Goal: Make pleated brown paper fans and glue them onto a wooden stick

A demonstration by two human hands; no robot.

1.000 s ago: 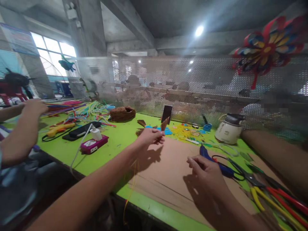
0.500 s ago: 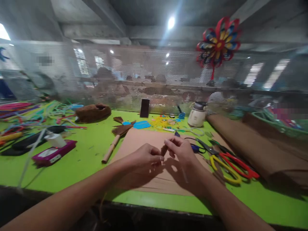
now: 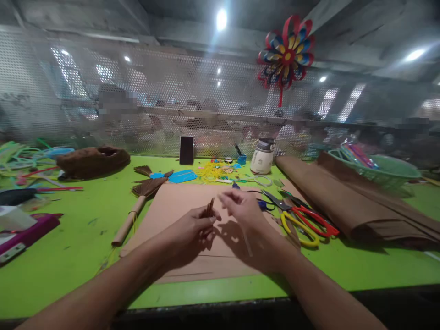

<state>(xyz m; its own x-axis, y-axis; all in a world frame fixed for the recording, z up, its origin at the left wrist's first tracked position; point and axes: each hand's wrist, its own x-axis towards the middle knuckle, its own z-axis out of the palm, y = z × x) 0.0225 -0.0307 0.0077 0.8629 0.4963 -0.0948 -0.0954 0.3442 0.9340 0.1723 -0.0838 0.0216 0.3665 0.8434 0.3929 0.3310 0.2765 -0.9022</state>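
Observation:
My left hand (image 3: 197, 224) pinches a small brown folded paper piece (image 3: 210, 207) above the sheets of light brown paper (image 3: 178, 199). My right hand (image 3: 240, 208) is just to the right of the piece, its thumb and fingertips closed together; what they hold, if anything, is too small to make out. A thin pale strip (image 3: 248, 244) shows under the right palm. Yellow-handled scissors (image 3: 300, 231) and red-handled scissors (image 3: 318, 220) lie to the right of this hand. Brown pleated paper pieces (image 3: 147, 187) and a rolled brown paper tube (image 3: 129, 222) lie left of the sheets.
At the back are blue paper pieces (image 3: 182, 176), yellow shreds (image 3: 213, 170), a phone (image 3: 186, 150) and a white bottle (image 3: 263, 160). Large folded brown paper (image 3: 330, 192) and a green basket (image 3: 388, 172) occupy the right. A purple power strip (image 3: 30, 233) lies left.
The view has turned to the right, so things sit further left. My right fingers have come away from the brown folded piece, which stays in my left hand.

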